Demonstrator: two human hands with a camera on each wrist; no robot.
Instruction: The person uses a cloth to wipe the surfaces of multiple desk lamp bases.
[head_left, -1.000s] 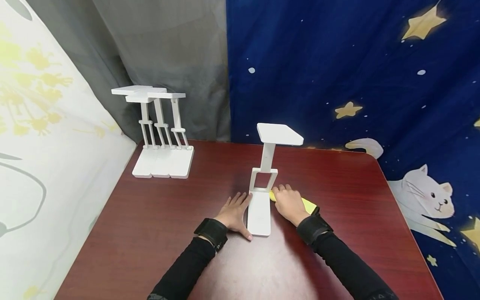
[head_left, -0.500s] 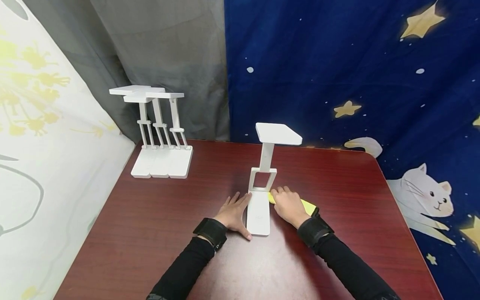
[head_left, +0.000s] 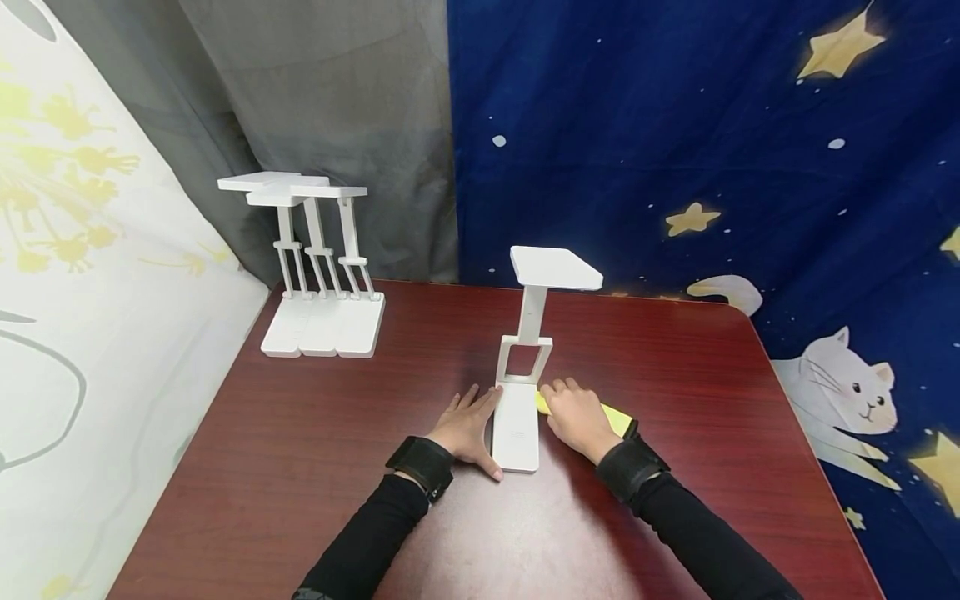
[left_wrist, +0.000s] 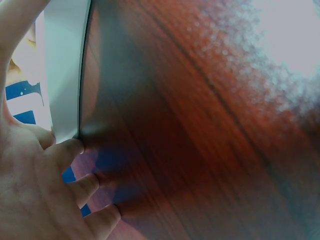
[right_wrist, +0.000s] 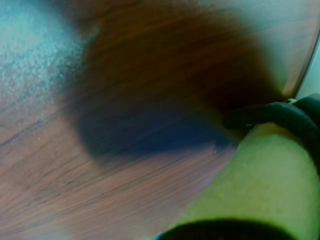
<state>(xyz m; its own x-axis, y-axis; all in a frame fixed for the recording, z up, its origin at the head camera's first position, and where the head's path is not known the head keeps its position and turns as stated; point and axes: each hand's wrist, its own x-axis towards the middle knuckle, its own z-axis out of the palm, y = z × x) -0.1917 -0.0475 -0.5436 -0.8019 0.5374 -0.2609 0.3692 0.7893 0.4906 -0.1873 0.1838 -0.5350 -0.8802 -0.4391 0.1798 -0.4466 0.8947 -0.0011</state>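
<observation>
A white folding desk lamp (head_left: 516, 429) stands unfolded in the middle of the table in the head view, its flat head raised over a narrow base. My left hand (head_left: 465, 432) is spread along the left side of that base; in the left wrist view its fingers (left_wrist: 67, 152) touch the white edge. On the other side, my right hand (head_left: 577, 419) grips a yellow cloth (head_left: 618, 419) against the base's right edge. Part of the cloth sticks out past the hand. The right wrist view is dark and blurred, and the fingertips there are hard to make out.
Several similar white lamps (head_left: 322, 325) stand side by side at the back left of the reddish-brown table (head_left: 675, 358). A grey curtain (head_left: 352, 100) and a blue star-patterned curtain (head_left: 600, 125) hang behind the table. A white patterned cloth (head_left: 112, 333) hangs at the left.
The right hand and the yellow cloth have slid slightly nearer along the lamp base. The left hand and the lamp have stayed in place.
</observation>
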